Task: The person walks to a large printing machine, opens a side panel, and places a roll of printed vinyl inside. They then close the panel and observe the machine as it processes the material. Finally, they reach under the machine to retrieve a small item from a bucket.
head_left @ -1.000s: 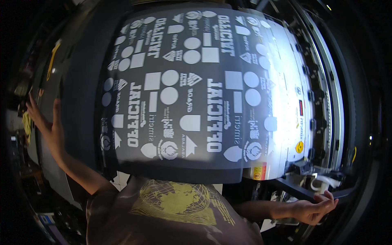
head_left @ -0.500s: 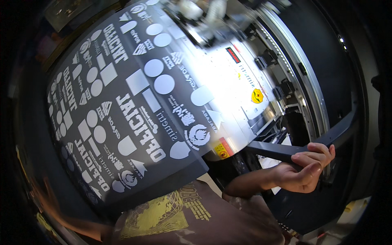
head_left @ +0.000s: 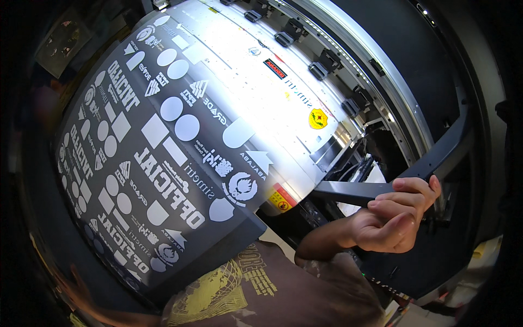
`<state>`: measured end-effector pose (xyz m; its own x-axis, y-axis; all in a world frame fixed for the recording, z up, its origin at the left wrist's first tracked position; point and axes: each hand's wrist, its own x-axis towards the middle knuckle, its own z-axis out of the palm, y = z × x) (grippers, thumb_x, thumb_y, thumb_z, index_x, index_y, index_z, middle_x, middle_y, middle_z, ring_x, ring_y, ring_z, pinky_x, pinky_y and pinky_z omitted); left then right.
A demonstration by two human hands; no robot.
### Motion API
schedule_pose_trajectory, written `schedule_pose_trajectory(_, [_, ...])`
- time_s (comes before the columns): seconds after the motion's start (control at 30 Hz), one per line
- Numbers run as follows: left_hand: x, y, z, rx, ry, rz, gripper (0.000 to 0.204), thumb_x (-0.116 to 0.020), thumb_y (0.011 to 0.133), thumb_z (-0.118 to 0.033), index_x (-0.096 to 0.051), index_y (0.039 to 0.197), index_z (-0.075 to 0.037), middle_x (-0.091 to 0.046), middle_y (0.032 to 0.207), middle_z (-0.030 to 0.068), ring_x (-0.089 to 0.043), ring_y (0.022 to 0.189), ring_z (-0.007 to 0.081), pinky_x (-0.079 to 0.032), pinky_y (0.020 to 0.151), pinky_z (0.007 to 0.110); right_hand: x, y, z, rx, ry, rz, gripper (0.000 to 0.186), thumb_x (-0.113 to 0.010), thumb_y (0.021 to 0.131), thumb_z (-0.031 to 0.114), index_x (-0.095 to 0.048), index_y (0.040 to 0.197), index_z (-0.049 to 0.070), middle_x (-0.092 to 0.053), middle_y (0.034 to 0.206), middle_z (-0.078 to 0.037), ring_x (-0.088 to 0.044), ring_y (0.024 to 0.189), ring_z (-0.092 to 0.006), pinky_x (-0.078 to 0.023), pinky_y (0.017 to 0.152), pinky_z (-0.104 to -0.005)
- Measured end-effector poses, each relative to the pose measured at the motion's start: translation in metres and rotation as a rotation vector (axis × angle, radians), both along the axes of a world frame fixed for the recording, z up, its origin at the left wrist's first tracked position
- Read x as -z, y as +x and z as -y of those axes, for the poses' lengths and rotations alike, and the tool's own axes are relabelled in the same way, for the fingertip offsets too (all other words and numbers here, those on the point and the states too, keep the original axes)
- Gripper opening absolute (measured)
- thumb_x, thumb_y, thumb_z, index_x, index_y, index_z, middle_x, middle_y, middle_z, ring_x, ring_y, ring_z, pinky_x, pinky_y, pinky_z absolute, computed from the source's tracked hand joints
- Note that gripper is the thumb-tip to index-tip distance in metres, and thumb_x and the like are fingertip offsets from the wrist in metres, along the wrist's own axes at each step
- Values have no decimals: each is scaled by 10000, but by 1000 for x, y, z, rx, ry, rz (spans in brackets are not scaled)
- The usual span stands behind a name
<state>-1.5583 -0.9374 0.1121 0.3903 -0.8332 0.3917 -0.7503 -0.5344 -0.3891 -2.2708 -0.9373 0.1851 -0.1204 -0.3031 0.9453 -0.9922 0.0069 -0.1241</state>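
A large dark film sheet (head_left: 163, 231) printed with white mirrored logos, lettering and blank shapes drapes over the front of a wide-format printer. My right hand (head_left: 389, 218) is at the printer's right end, its fingers curled at a black angled bar (head_left: 351, 192) and the thumb folded in front. In dim light at the lower left, my left hand (head_left: 73, 291) is low beside the sheet's far left part. Its fingers look stretched and apart, with nothing visible in them.
The printer's white platen (head_left: 261, 103) is brightly lit and carries stickers, including a yellow shield-shaped one (head_left: 317, 118). Several black clamp-like rollers (head_left: 325, 64) line the rail behind it. A red and yellow warning label (head_left: 281, 198) marks the platen's right corner. Cables show near the bar.
The view has shifted, so the printer and sheet appear further left. A blurred mass over the platen's upper part is out of sight now. My right hand stays at the bar.
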Motion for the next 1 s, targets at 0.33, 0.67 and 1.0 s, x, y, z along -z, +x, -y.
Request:
schedule_pose_trajectory(0.33, [-28, -57, 16, -205, 205, 122, 827, -437, 962, -683, -250, 1585, -173, -318, 1606, 126, -306, 1481, 316, -279, 1222, 518, 0, -2, 0, -16, -10, -2, 523, -342, 995, 259, -515, 514, 149, -471, 516, 6, -555, 666, -167, -326, 1076, -502])
schedule_pose_trajectory(0.67, [-16, -33, 10, -110, 90, 46, 764, -473, 996, -594, -284, 1572, -129, -347, 1585, 163, -341, 1456, 339, -327, 1194, 484, 2, -7, 1, -69, -37, -66, 452, -330, 940, 196, -480, 522, 116, -449, 519, -29, -556, 638, -214, -378, 1028, -513])
schedule_pose_trajectory(1.0, [-7, -15, 4, -9, 21, -32, 795, -494, 982, -591, -291, 1562, -87, -345, 1578, 182, -343, 1448, 353, -318, 1188, 482, 3, -10, 4, -71, -64, -50, 484, -337, 962, 218, -490, 513, 126, -452, 512, -16, -551, 629, -201, -363, 1043, -508])
